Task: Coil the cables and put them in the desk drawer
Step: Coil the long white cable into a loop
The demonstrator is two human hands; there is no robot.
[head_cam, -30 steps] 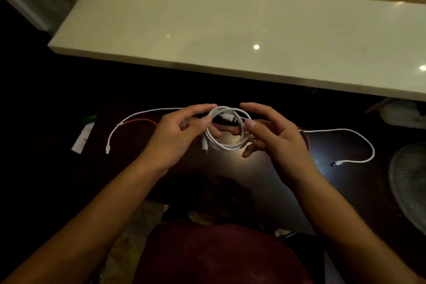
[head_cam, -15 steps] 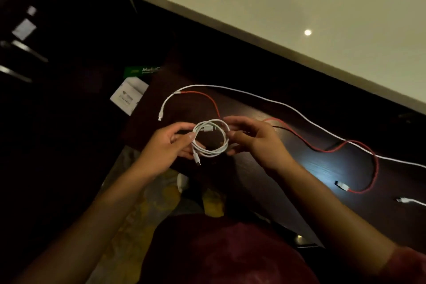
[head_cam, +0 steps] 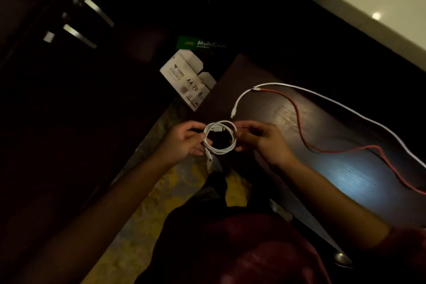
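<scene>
Coiled cable: the white coiled cable [head_cam: 220, 137] hangs between your two hands, in the air just off the near-left edge of the dark desk [head_cam: 350, 175]; one plug end dangles below the loop.
Left hand: your left hand [head_cam: 182, 143] has its fingers curled round the coil's left side, pinching the strands.
Right hand: your right hand [head_cam: 262, 139] pinches the coil's right side with curled fingertips.
Loose cables: a long white cable [head_cam: 334, 104] and a red cable [head_cam: 299, 120] lie uncoiled on the desk top, touching near their far-left ends.
Drawer: no open drawer shows from your head view, so you cannot tell what it holds.
Paper box: a carton [head_cam: 189, 80] marked A4 70 stands on the floor beside the desk's far-left corner; its contents are hidden.
</scene>
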